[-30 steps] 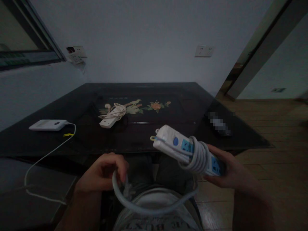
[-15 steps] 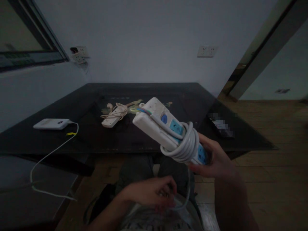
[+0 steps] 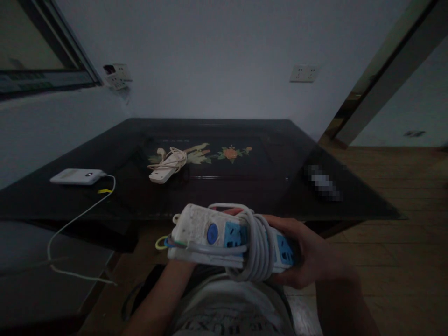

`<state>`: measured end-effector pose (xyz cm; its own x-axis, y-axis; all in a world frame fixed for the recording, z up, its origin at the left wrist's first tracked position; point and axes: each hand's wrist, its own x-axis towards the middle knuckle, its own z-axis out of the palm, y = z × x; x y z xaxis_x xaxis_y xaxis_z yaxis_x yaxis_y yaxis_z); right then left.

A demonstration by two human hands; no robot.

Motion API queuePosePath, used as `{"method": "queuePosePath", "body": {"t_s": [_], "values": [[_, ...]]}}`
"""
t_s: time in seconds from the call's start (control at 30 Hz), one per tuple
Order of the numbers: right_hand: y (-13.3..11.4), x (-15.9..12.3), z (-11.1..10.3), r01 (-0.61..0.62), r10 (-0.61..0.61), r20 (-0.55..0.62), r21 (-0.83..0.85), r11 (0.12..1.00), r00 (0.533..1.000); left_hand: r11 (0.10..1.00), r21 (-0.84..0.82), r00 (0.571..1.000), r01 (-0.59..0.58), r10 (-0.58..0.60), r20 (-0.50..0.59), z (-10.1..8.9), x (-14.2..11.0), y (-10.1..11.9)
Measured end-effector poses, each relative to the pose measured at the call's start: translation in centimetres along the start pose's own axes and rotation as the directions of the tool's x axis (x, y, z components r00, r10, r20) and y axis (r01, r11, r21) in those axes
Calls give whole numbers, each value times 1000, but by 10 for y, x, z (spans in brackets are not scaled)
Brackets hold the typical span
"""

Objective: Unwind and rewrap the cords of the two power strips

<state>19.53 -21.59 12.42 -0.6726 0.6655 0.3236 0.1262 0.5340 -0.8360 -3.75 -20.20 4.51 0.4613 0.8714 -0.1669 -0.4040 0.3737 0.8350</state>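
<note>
Power strips (image 3: 213, 233) (image 3: 163, 174): two. White device (image 3: 75, 176): one. Table (image 3: 224, 193): one.

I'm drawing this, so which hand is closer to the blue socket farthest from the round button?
Right. The right hand grips the power strip at that end, beside the blue socket. The left hand is farther away, mostly hidden behind the strip, toward the round button.

white power strip (image 3: 220, 227), right end slightly lower; blue sockets (image 3: 286, 250) showing; grey cord (image 3: 259, 247) wound around it.
</note>
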Motion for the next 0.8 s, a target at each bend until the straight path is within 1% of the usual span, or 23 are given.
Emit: {"method": "queuePosePath", "body": {"t_s": [0.07,0.17,0.2,0.27,0.33,0.43,0.5,0.53,0.6,0.67,0.7,0.73,0.8], "values": [[-2,-3,-2,2,-1,29,-41,999,1000,998,-59,1000,-27,28,10,-1,2,20],[-3,-8,-8,-31,35,30,-111,993,999,973,-228,994,-25,49,98,2,-2,50],[-1,-10,-10,-45,50,28,-138,989,998,965,-260,992,-31,61,109,2,-4,59],[4,-13,-16,-83,86,9,-212,974,996,959,-269,989,-89,116,87,3,-8,75],[11,-15,-21,-150,150,-25,-303,941,988,968,-183,983,-169,179,36,4,-11,89],[23,-15,-25,-287,245,-151,-422,860,958,949,44,950,-312,313,-24,5,-11,101],[29,-11,-27,-362,272,-253,-459,811,929,913,156,923,-378,385,-16,7,-12,102],[32,-9,-27,-393,275,-304,-464,794,912,899,196,918,-391,397,6,9,-13,100],[36,-4,-29,-443,265,-410,-439,781,873,885,287,930,-367,357,90,12,-19,94],[36,2,-30,-464,237,-515,-373,804,824,842,444,950,-306,243,195,17,-26,87],[35,6,-31,-456,222,-557,-324,829,800,793,542,955,-280,170,244,21,-30,84],[33,9,-31,-435,212,-586,-271,859,783,722,638,952,-268,98,290,25,-34,81],[25,17,-32,-369,196,-609,-171,914,769,544,787,932,-292,-22,361,35,-38,77]]}}
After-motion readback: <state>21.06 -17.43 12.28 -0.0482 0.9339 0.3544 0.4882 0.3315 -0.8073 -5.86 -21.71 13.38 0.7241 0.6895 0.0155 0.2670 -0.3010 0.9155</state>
